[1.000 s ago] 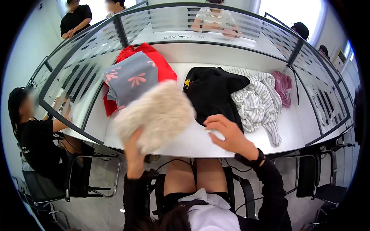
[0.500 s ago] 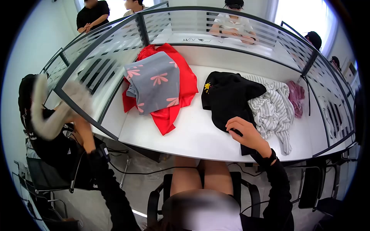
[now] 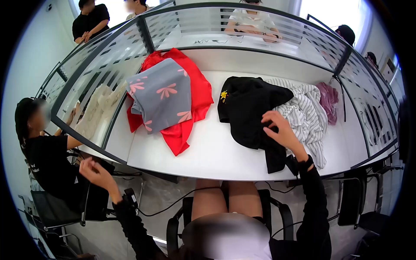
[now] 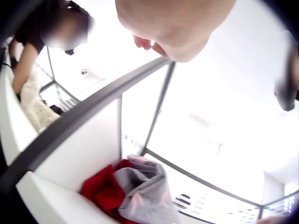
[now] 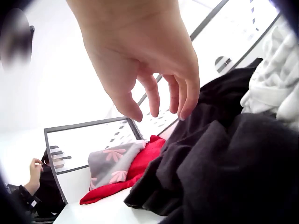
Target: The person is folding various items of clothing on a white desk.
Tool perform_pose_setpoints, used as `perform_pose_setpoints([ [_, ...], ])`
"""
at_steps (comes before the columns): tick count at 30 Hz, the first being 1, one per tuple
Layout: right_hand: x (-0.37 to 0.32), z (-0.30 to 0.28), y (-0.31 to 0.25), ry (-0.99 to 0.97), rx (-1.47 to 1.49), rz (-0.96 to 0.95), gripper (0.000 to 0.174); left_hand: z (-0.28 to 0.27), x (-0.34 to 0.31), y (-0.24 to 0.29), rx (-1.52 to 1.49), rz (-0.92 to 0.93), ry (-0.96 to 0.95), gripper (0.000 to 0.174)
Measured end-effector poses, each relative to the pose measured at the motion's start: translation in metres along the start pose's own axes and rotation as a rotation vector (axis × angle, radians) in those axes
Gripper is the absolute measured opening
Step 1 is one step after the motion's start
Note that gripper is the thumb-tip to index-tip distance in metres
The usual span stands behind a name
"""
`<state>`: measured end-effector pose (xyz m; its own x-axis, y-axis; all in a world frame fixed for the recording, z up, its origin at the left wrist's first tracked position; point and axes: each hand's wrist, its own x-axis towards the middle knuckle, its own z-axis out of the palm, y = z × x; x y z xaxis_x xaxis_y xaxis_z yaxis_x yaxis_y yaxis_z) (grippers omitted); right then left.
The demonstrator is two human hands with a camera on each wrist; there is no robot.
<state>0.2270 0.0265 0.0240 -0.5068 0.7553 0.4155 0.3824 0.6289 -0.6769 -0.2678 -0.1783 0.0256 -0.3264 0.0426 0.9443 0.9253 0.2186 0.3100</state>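
Note:
My left hand (image 3: pixel 97 174) hangs in the air off the desk's left front edge, its fingers loosely bent and holding nothing. Over the right side of the black garment (image 3: pixel 249 110), which has a yellow motif, hovers my right hand (image 3: pixel 284 133). In the right wrist view that hand's fingers curve loosely above the dark cloth (image 5: pixel 229 163) without gripping it. A cream fluffy cloth (image 3: pixel 97 110) lies on the neighbouring desk, seen through the left partition. Grey fabric with pink flowers (image 3: pixel 160 97) is folded on top of a red cloth (image 3: pixel 201 97) at the left.
A striped white garment (image 3: pixel 310 115) lies crumpled beside the black one, with a mauve bundle (image 3: pixel 329 104) at the far right. Framed partition panels (image 3: pixel 97 82) edge the white desk (image 3: pixel 212 160). A person in black (image 3: pixel 47 160) sits at the left.
My left hand has carried the cream cloth left past the partition and let it go, then drawn back without it. My right hand has shifted slightly right over the black garment.

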Motion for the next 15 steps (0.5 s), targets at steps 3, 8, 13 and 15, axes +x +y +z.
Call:
perform_pose_setpoints([
  [3,0.018,-0.001,0.015,-0.046,-0.148,-0.08,0.041,-0.012,0.006,0.052,-0.197,0.164,-0.064,0.009],
  [8,0.007,0.048,0.012,-0.304,-0.684,0.016,0.081,0.035,-0.023,0.16,-0.715,0.016,-1.001,0.014],
  [13,0.011,0.051,0.042,-0.255,-0.622,0.007,0.035,0.152,-0.106,0.208,-0.49,0.569,-1.556,0.066],
  [15,0.02,0.025,0.034,-0.312,-0.365,0.103,0.024,0.175,-0.117,0.238,-0.349,0.594,-1.472,0.07],
])
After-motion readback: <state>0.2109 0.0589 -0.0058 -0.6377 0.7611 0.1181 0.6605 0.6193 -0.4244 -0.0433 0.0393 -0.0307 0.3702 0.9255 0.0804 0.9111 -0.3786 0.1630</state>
